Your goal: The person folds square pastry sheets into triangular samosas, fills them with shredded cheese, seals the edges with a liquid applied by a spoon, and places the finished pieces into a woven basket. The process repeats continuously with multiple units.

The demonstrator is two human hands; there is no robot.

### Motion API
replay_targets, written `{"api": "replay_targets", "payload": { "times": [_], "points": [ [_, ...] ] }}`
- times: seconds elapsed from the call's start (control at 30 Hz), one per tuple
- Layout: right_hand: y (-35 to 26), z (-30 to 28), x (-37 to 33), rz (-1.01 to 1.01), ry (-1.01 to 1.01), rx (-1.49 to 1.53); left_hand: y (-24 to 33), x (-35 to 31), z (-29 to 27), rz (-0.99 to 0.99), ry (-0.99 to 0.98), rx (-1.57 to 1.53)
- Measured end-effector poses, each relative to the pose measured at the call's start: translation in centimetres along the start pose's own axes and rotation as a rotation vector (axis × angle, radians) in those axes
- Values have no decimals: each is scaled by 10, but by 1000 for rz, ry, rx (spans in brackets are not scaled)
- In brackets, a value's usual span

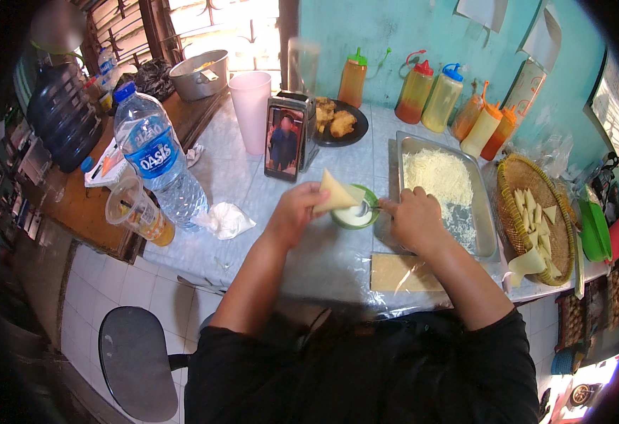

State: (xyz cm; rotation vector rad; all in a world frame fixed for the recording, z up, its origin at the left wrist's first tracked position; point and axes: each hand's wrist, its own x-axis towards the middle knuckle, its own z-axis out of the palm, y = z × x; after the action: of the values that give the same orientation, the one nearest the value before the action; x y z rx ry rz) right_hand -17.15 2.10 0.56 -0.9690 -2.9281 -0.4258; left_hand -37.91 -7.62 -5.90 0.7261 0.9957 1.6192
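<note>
My left hand [294, 213] pinches a pale folded pastry wrapper [332, 191], a triangle held above the left side of a small green bowl [374, 197]. White paste [350, 215] lies in the bowl. My right hand [417, 220] is closed on the handle of a spoon [372, 207], whose other end reaches into the bowl. Right of the bowl stands a metal tray [491, 222] of grated pale cheese [436, 175]. Flat square wrappers [403, 274] lie near the table's front edge, partly behind my right forearm. Folded triangles [532, 215] fill part of a woven basket [560, 185].
A propped phone [284, 140], a pink cup [250, 106] and a black plate [355, 136] of fried food stand behind the bowl. Sauce bottles [414, 92] line the wall. At left are a water bottle [178, 191], a plastic cup [143, 215] and a bag of white powder [228, 220].
</note>
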Motion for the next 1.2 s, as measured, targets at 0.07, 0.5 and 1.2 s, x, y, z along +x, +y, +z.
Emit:
{"api": "replay_targets", "payload": {
  "times": [0.07, 0.5, 1.2],
  "points": [
    [2, 2, -2, -10, 45, -8, 1, 2, -1, -1, 40, 12],
    [6, 5, -13, -73, 280, 140, 2, 7, -12, -14, 224, 115],
    [-6, -8, -17, -48, 510, 255, -3, 7, 0, -9, 117, 142]
  ]
}}
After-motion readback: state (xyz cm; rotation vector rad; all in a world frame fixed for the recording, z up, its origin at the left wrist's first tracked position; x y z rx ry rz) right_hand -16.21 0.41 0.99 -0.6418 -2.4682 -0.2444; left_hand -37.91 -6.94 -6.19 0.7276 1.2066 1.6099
